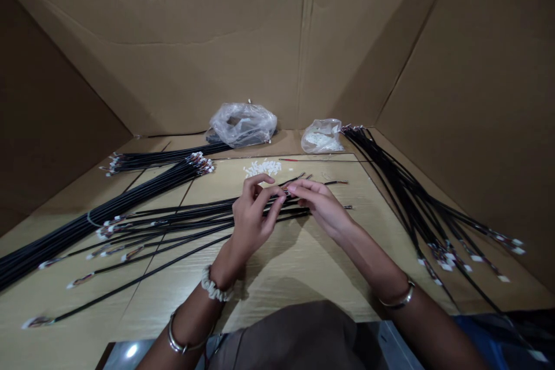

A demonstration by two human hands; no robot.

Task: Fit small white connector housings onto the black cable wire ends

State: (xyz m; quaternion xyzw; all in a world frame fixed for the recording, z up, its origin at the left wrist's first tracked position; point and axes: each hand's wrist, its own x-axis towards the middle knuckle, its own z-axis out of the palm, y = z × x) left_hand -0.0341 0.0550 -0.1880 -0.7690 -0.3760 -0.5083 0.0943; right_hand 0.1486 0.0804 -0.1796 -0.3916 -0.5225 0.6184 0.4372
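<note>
Over the middle of the table, my left hand pinches the end of a black cable between thumb and forefinger, its other fingers curled loosely. Close against it, my right hand has its fingertips closed on the thin coloured wires at that end. Whether a connector sits between the fingertips is too small to tell. Below and behind both hands lie several black cables, most with white connectors at their left ends. A small heap of white connector housings lies just beyond my fingers.
A thick tied bundle of black cables runs along the left. More cables spread down the right side. A clear bag and a smaller bag of white pieces stand by the cardboard wall. A thin red-tipped tool lies behind the hands.
</note>
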